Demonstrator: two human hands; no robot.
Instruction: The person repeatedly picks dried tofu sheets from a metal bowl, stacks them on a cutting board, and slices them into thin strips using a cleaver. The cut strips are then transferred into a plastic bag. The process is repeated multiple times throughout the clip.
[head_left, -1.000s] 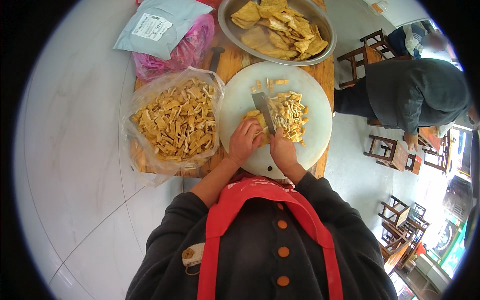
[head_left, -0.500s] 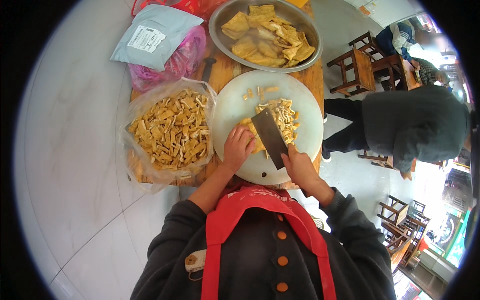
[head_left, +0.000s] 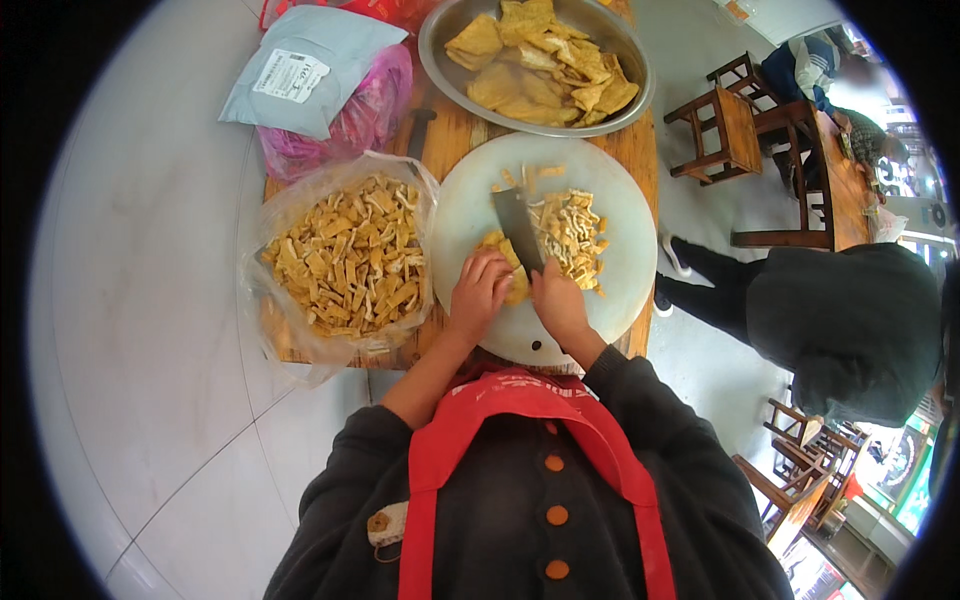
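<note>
Right now the tofu piece (head_left: 503, 262) sits on the round white board (head_left: 620, 290), left hand (head_left: 478, 293) fingers pressed together on it. Right hand (head_left: 556, 298) is clamped round the cleaver (head_left: 519, 230), cut strips (head_left: 568, 228) just beside the blade, bag of strips (head_left: 345, 262) to the left.

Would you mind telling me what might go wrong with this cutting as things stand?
The left hand pins the yellow tofu piece right beside the steel cleaver held by the right hand, so fingertips could be nicked. Cut strips lie near the round white cutting board's right edge and may get pushed off.
</note>
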